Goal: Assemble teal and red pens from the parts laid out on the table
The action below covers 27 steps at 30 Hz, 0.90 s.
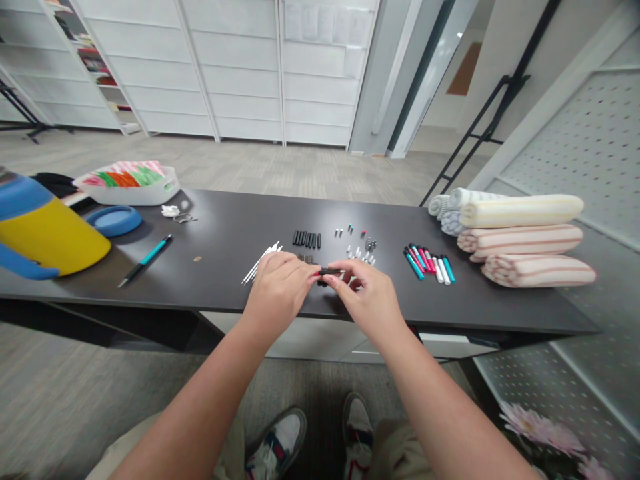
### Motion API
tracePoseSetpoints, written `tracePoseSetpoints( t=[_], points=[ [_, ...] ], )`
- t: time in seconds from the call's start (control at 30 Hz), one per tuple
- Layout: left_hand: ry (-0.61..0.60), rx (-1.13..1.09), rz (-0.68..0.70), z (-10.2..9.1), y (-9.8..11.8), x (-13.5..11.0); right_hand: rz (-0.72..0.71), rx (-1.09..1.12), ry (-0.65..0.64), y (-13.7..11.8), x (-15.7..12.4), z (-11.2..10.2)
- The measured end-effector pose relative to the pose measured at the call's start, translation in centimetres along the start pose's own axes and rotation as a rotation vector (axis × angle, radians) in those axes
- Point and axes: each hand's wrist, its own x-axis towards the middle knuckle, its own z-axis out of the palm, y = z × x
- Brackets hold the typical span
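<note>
Near the table's front edge, my left hand [283, 285] and my right hand [369, 288] meet, both closed in a pinch. Between their fingertips lies a black pen part [329, 271], roughly level, with red showing at its left end. My fingers cover much of it. Just beyond my hands is a row of black pen grips [307, 239]. Thin white refills [257, 263] lie beside my left hand. Small white pieces [356, 253] and tiny dark metal parts [371, 245] sit past my right hand. Farther right are colored pen barrels [429, 264] in teal, red and white.
A teal and black pen [146, 260] lies to the left. Beyond it stand a yellow and blue container [50, 230], a blue lid [114, 220] and a white basket [135, 193]. Rolled towels [523, 239] are stacked at the right end of the dark table [240, 213].
</note>
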Motion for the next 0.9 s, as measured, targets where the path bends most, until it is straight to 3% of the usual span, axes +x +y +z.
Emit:
tracePoseSetpoints(
  t=[0.2, 0.43, 0.53, 0.77, 0.9],
  points=[
    [0.145, -0.032, -0.180, 0.3, -0.4, 0.1, 0.039, -0.264, -0.095, 1.0, 0.4, -0.7],
    [0.118, -0.028, -0.193, 0.2, -0.3, 0.2, 0.023, -0.384, -0.197, 1.0, 0.4, -1.0],
    [0.110, -0.026, -0.201, 0.2, -0.3, 0.2, 0.068, -0.257, -0.171, 1.1, 0.4, -1.2],
    [0.071, -0.037, -0.164, 0.2, -0.3, 0.2, 0.250, 0.349, -0.057, 1.6, 0.4, -1.5],
    [0.041, 0.003, -0.118, 0.2, 0.0, 0.2, 0.296, 0.578, 0.015, 1.5, 0.6, -0.9]
  ],
)
